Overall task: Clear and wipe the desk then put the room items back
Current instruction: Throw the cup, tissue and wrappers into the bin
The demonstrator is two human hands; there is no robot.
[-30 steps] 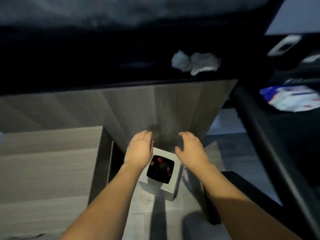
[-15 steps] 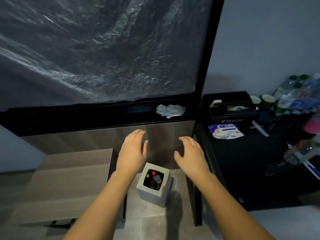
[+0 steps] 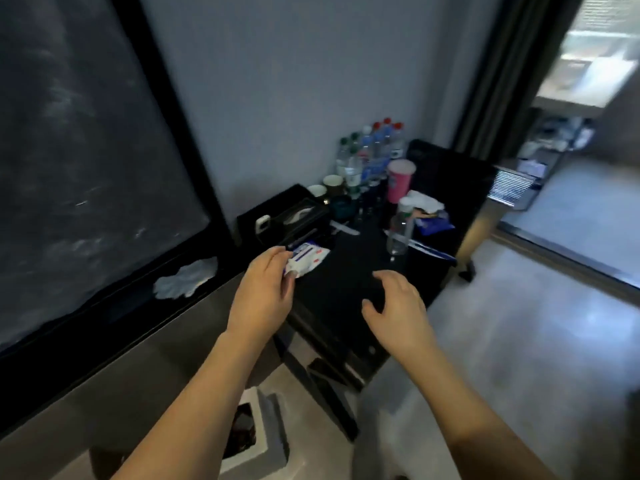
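A black desk stands against the wall, cluttered at the back. A white and blue wipes pack lies at its near left corner. My left hand reaches the pack's near corner with relaxed fingers that touch its edge. Over the bare front part of the desk hovers my right hand, fingers loosely bent and holding nothing. A crumpled white tissue lies on the dark ledge to the left.
At the desk's back stand several water bottles, a pink cup, two mugs and a black tissue box. An empty bottle and tissues sit right. A white bin is on the floor below.
The view swung up and right from the bin to the desk. Both hands rose from beside the bin, and the left one reached the wipes pack.
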